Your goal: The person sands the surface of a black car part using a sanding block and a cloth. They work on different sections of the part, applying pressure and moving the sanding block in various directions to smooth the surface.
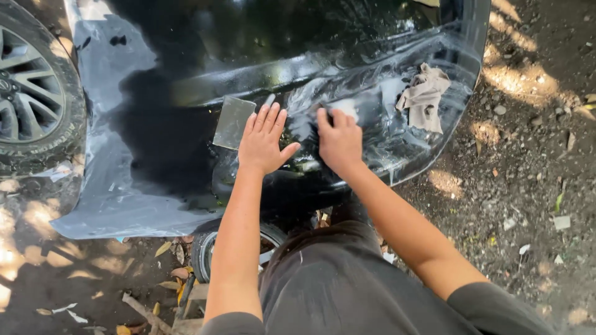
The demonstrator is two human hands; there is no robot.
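Note:
A glossy black car body panel (186, 74) lies across the view, wet and streaked with pale residue near its right end. My left hand (264, 139) rests flat on the panel with fingers spread, next to a square grey sheet of sandpaper (233, 122). My right hand (338, 138) presses down on the panel, its fingers closed over a small pale sanding pad (346, 108) that shows just beyond the fingertips.
A crumpled beige rag (424, 96) lies on the panel's right part. A car wheel (34, 93) stands at the far left. A small tyre (208, 248) sits under the panel. Dirt ground (534, 155) with stones and dry leaves surrounds everything.

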